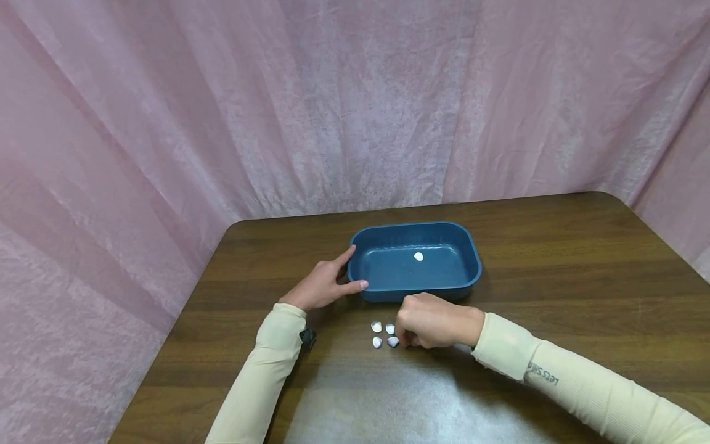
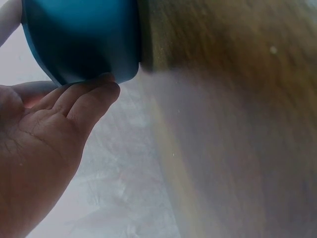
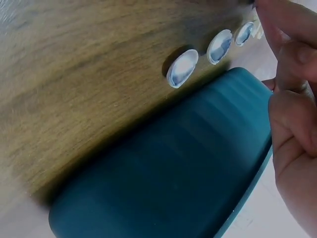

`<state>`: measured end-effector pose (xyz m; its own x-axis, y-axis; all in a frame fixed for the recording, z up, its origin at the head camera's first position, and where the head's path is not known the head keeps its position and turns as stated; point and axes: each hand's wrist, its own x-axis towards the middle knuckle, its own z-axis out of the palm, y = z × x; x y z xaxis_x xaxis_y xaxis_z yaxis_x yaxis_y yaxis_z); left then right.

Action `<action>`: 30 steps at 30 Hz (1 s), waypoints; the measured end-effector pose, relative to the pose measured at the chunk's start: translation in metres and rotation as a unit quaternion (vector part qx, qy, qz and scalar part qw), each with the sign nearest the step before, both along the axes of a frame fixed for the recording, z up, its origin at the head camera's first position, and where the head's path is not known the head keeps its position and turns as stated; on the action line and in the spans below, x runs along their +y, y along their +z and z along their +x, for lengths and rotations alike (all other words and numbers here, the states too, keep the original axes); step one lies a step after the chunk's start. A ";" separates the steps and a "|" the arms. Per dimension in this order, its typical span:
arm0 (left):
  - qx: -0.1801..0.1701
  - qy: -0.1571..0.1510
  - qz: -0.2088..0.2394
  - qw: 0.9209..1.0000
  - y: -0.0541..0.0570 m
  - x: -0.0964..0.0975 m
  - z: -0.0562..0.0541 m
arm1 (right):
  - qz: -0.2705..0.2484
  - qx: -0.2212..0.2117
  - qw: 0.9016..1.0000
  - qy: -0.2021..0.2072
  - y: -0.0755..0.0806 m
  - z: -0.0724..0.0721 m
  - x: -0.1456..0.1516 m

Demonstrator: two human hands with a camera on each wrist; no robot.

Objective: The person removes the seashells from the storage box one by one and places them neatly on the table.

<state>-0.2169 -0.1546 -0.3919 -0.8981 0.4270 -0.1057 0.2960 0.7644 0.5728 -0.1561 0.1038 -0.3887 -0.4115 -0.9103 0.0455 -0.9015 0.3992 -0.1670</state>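
At the near left corner of a blue plastic tub (image 1: 388, 290), my left hand (image 1: 324, 285) rests with spread, mostly straight fingers. Its thumb lies on the front rim and its index finger on the left rim; other fingers touch the outer wall in the left wrist view. My right hand (image 1: 432, 320) is just in front of the tub, fingers curled down to the tabletop beside several small seashells (image 1: 377, 327). Its fingertips are cut off in the right wrist view, so anything pinched there is hidden. Nearby seashells (image 3: 182, 68) show there in a row. One white seashell (image 1: 418, 256) lies inside the tub.
The brown wooden table (image 1: 554, 265) has rounded far corners and extends on both sides of the tub. A pink velvet curtain (image 1: 355, 105) hangs behind its far edge. Something small and black (image 1: 307, 337) sits at my left wrist.
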 end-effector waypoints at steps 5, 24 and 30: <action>0.001 -0.001 0.001 1.000 0.001 0.001 0.000 | -0.013 -0.028 1.000 0.000 0.003 -0.002 0.003; 0.001 0.004 -0.006 1.000 0.001 0.000 0.001 | -0.052 0.005 0.999 -0.013 0.043 -0.021 0.018; 0.004 -0.003 0.002 1.000 0.001 0.000 0.001 | -0.055 -0.007 0.998 -0.019 0.058 -0.031 0.022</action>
